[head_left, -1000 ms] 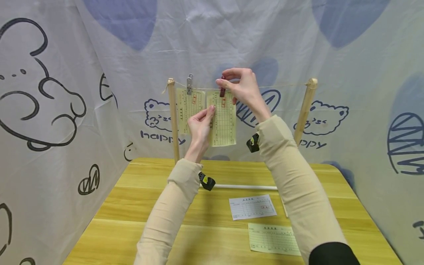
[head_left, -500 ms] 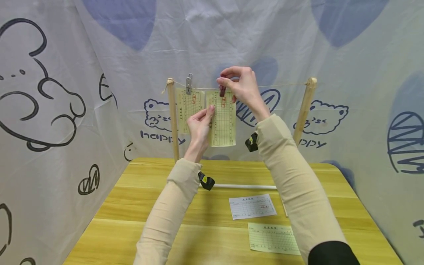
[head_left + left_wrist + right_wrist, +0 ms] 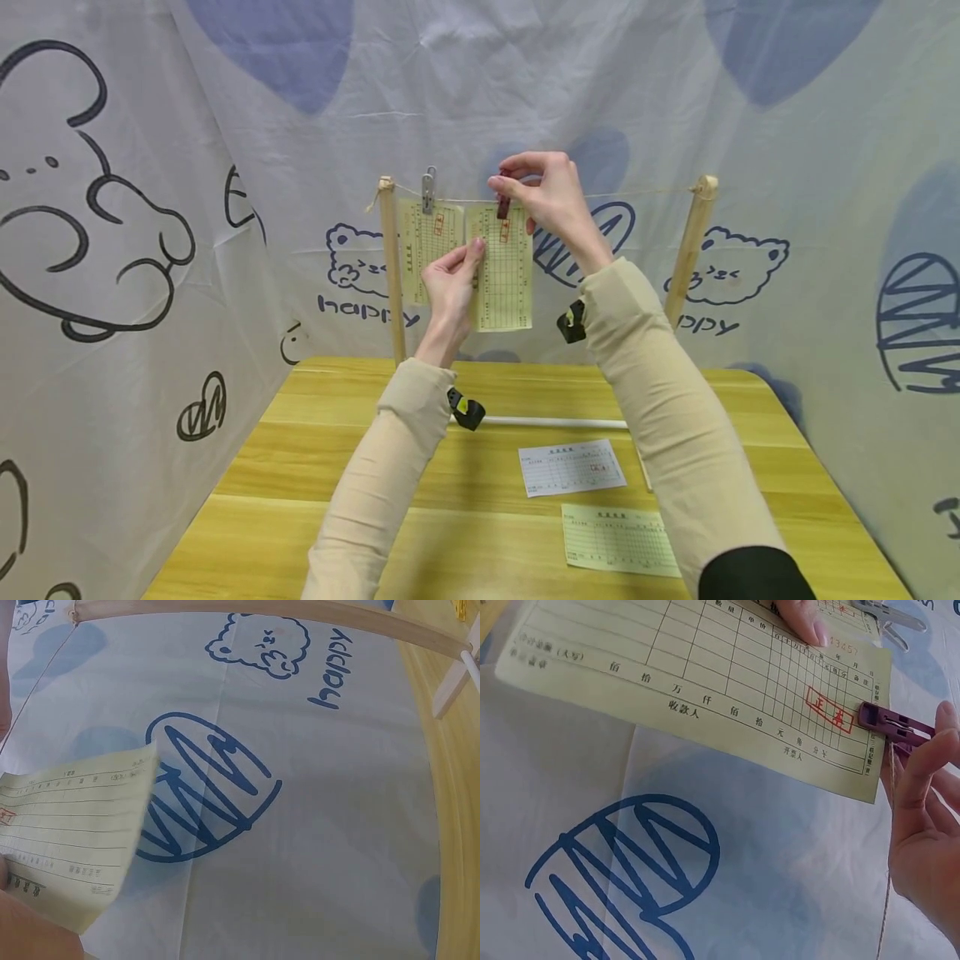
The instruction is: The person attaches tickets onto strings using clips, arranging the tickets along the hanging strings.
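Observation:
A yellow printed receipt (image 3: 507,287) with a red stamp hangs upright at the string (image 3: 630,195). My left hand (image 3: 448,287) pinches its left edge between thumb and fingers. Above it, my right hand (image 3: 553,196) grips a dark purple clothespin (image 3: 885,721), whose jaws sit over the top edge of the sheet by the string. In the left wrist view the receipt (image 3: 71,825) bends a little, and just part of the left hand shows. To the left, another yellow receipt (image 3: 417,267) hangs from a grey clothespin (image 3: 428,192), partly behind the left hand.
Two wooden posts (image 3: 691,250) hold the string up. On the wooden table (image 3: 247,517) lie a white receipt (image 3: 572,468) and a yellow receipt (image 3: 618,540), the latter partly under the right sleeve. A white rod (image 3: 555,423) crosses behind them. Printed cloth (image 3: 480,75) encloses the back and sides.
Both hands stay nearly where they were. The held receipt and the purple clothespin shift very slightly left, and the right thumb moves a little on the clothespin.

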